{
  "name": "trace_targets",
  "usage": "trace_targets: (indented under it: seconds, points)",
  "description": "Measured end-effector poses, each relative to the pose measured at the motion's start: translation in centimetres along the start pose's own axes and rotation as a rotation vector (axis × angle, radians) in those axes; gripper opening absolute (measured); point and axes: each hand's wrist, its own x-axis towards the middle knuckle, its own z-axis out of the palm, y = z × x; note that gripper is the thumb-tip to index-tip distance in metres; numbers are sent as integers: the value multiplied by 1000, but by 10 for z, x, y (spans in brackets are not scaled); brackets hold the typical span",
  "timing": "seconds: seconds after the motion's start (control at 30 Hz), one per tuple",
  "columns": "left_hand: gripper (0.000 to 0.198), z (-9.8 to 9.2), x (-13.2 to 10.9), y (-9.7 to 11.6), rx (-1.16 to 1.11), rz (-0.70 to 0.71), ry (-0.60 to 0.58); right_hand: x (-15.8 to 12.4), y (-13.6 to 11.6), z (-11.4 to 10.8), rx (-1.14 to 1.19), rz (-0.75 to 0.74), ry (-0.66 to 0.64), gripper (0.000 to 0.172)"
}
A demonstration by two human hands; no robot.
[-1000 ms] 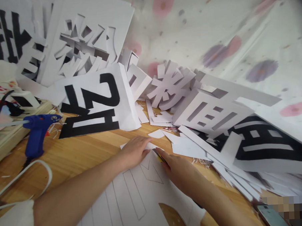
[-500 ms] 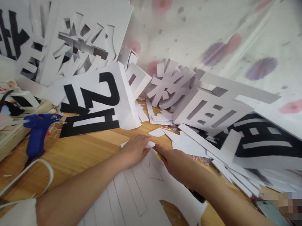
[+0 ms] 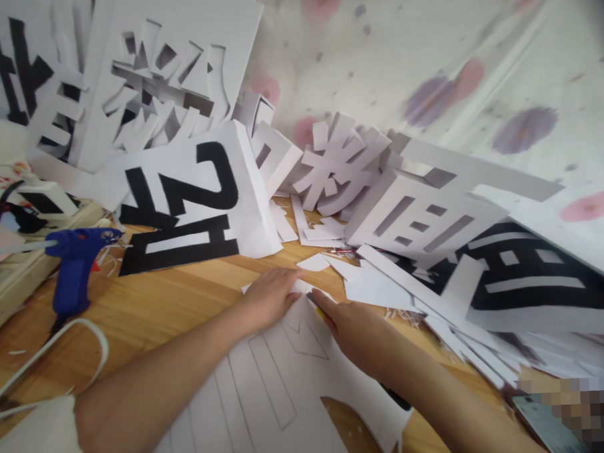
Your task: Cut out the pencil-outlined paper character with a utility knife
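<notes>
A white foam board (image 3: 274,394) with pencilled outlines lies on the wooden table (image 3: 150,300) in front of me. My left hand (image 3: 271,296) lies on the board's far end, fingers pressed down and close together. My right hand (image 3: 354,330) is closed round a small yellow and black cutter (image 3: 317,307), whose tip meets the board's far edge just right of my left fingers. A cut-away gap shows in the board near my right forearm.
A blue glue gun (image 3: 71,266) with a white cord lies at the left. A paper sheet printed with a black character (image 3: 183,205) stands behind my hands. Several white cut-out characters (image 3: 337,165) and offcut strips (image 3: 435,301) crowd the back and right.
Both hands stayed at the board's far end. My right hand with the cutter shifted slightly; the view drifted a little.
</notes>
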Motion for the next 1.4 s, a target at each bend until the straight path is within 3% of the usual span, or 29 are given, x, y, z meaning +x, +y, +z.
trace_targets:
  seconds: [0.17, 0.53, 0.73, 0.93, 1.17, 1.4]
  points:
    - [33, 0, 0, 0, -11, 5, 18, -2, 3, 5, -19, -16, 12, 41]
    - [33, -7, -2, 5, 8, -13, -34, -7, 9, 15, 11, -13, -9, 57]
    - [31, -5, -1, 4, 17, -10, -25, -11, 8, 10, 42, -10, 24, 53]
    - [29, -4, -1, 3, 38, -10, -18, -13, 6, 8, 5, 25, -60, 58]
    - [27, -4, 0, 3, 49, 5, -14, -19, 14, 18, 41, 13, -7, 54]
    - [27, -2, 0, 2, 61, 7, -15, -20, 6, 10, 9, 56, -51, 54]
